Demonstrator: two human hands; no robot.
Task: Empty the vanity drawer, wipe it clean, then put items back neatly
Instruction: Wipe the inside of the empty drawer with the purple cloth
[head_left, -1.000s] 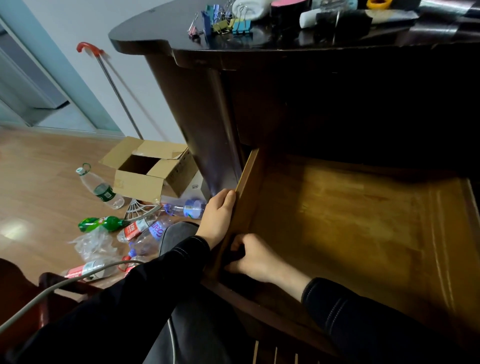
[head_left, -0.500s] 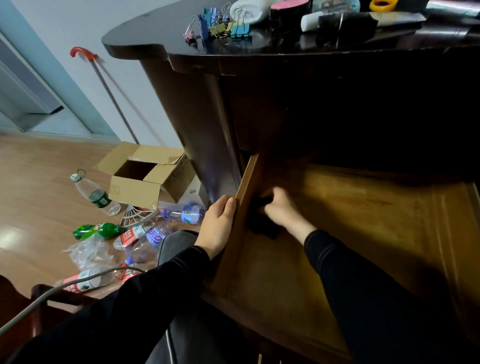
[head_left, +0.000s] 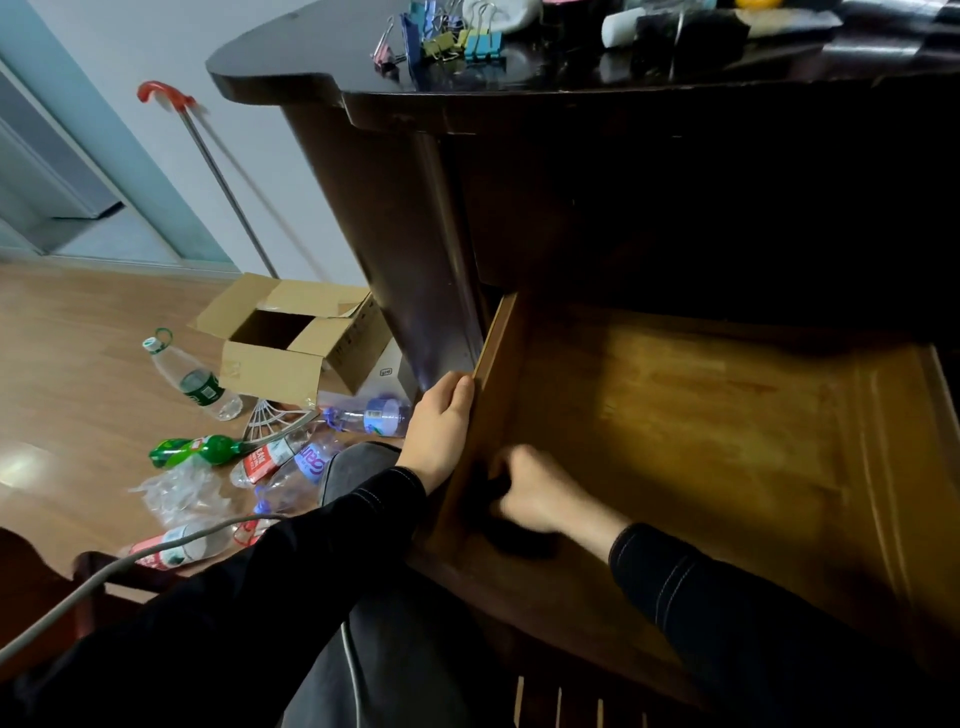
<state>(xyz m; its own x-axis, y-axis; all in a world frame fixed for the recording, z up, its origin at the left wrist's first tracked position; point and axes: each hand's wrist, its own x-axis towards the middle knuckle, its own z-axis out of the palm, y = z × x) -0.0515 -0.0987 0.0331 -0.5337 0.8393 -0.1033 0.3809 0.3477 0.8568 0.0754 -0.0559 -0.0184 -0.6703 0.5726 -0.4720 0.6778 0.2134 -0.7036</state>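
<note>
head view: we look down into the pulled-out vanity drawer (head_left: 500, 364), which juts toward us from under the dark vanity top (head_left: 311, 67). its wooden floor shows bare and yellowish under the light.

our left hand (head_left: 439, 431) rests against the outer face of the drawer's left wall, fingers laid fairly straight and holding nothing, one fingertip touching the wall's top edge. our right hand (head_left: 540, 493) is inside the drawer, low in the near left corner and just beside that same wall. its fingers are curled around a dark cloth (head_left: 514, 538), which presses on the drawer floor. the hand is blurred, so we cannot tell the grip more finely. both sleeves are black.

on the vanity top lies a cluster of coloured binder clips (head_left: 452, 44), with other small items beside them too dim to name.

on the wood floor to the left stands an open cardboard box (head_left: 291, 343), and near it lie a clear plastic bottle (head_left: 197, 384) and a green bottle (head_left: 197, 449) among other crushed ones. a metal pole with a red handle (head_left: 218, 176) leans on the wall.
</note>
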